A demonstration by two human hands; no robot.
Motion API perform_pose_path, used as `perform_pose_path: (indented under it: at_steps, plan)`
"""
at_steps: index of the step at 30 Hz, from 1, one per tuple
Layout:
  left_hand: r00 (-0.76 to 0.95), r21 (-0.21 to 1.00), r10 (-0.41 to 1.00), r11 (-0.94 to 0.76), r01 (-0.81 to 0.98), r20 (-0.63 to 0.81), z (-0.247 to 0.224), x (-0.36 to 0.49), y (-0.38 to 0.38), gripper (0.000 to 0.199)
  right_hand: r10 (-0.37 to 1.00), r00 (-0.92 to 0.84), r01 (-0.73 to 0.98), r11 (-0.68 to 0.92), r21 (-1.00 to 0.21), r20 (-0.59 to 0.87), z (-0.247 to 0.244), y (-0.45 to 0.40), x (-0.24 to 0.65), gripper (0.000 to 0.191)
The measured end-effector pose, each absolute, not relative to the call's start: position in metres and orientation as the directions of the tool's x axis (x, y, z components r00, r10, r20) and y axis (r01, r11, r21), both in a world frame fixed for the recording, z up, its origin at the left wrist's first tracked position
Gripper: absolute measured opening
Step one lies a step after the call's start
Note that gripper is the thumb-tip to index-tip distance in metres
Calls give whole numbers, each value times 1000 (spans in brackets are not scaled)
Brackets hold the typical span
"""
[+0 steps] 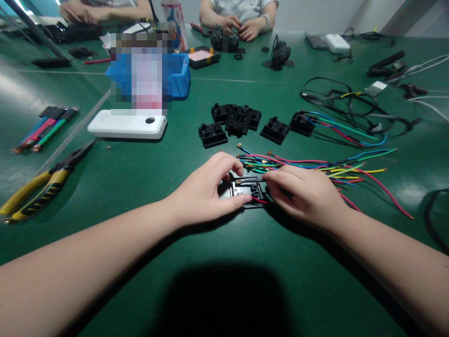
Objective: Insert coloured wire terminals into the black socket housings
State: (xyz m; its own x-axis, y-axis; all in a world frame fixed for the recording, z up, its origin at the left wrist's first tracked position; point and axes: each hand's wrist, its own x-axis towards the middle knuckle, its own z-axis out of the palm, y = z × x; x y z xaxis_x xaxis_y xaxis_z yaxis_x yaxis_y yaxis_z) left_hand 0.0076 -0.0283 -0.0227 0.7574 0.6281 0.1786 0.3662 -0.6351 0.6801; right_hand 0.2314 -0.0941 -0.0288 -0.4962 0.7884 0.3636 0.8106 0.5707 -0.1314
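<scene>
In the head view, my left hand (210,187) grips a small black plastic housing (246,189) on the green table, fingers at its far edge and thumb on its near side. My right hand (303,192) is closed at the housing's right side. Its fingertips pinch a thin black wire (253,179) that lies across the far part of the housing, with a gold-coloured terminal at the left end. A red wire (259,200) leaves the near side of the housing and passes under my right hand. Loose coloured wires (315,164) with metal ends lie just behind that hand.
Several black housings (238,119) sit beyond my hands; one housing (302,122) has wires attached. Yellow-handled pliers (45,187), a white power bank (126,125) and a blue bin (180,77) are at left. Black cables (329,93) lie at right. Another person's hands (242,28) are across the table.
</scene>
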Motion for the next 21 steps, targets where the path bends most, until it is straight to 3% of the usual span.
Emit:
perform_pose_path:
  at_steps: [11, 21]
  plan:
    - [798, 611, 579, -696, 378, 167, -25, 8, -28, 26, 749, -533, 799, 598, -56, 395, -33, -95, 233, 28]
    - [832, 647, 538, -685, 335, 139, -23, 8, -28, 34, 741, -612, 754, 652, -77, 277, -29, -97, 233, 34]
